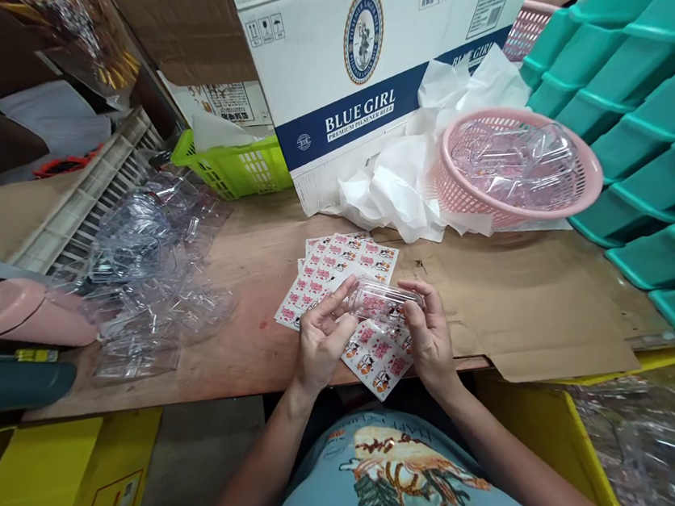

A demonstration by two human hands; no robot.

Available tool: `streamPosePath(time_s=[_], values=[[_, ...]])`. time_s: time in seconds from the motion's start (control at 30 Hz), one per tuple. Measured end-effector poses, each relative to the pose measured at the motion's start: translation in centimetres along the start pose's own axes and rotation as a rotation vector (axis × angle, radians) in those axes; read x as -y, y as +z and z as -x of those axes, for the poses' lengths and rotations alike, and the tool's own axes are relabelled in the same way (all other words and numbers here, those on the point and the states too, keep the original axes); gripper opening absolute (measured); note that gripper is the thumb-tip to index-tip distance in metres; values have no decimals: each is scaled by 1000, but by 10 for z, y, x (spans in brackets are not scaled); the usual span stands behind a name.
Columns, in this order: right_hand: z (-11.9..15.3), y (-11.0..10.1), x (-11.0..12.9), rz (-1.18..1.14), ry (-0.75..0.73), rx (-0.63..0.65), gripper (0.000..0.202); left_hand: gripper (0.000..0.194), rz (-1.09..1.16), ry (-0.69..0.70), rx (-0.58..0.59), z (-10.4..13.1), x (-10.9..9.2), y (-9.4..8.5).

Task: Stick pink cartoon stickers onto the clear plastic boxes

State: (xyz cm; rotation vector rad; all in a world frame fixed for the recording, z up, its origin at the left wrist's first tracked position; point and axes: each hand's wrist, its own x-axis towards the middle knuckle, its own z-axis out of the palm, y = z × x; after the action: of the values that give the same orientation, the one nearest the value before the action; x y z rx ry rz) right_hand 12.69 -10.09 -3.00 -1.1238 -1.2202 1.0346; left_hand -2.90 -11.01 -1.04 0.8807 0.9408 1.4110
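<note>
2-hand hold: left hand and right hand grasp 1 clear plastic piece by its ends, above sticker sheets; glare makes exact thumb contact hard to tell. Any move calls for light, even finger pressure. Table front edge near wrists; 1 sheet corner overhangs. Sideways room over cardboard, short of pink basket; plastic pile well apart, left.

Left hand and right hand (both bare) faced each other, fingers bent, thumbs turned inward; the forearms converged from below, wrists nearly straight.
</note>
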Motion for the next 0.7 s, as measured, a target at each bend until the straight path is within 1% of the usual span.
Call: streamPosePath(time_s=[0.1,0.23,0.33,0.53,0.7], values=[[2,1,-2,23,-23,1,30,46,-4,20,-43,1,5,1],[2,2,-3,41,-26,-14,29,44,38,22,14,4,6,-1],[2,3,-4,45,-27,-16,29,44,38,28,11,4,6,-1],[7,5,-15,78,-104,-28,30,41,27,47,-49,0,11,3],[12,7,-22,94,-143,-38,31,39,-42,60,-110,-3,17,5]])
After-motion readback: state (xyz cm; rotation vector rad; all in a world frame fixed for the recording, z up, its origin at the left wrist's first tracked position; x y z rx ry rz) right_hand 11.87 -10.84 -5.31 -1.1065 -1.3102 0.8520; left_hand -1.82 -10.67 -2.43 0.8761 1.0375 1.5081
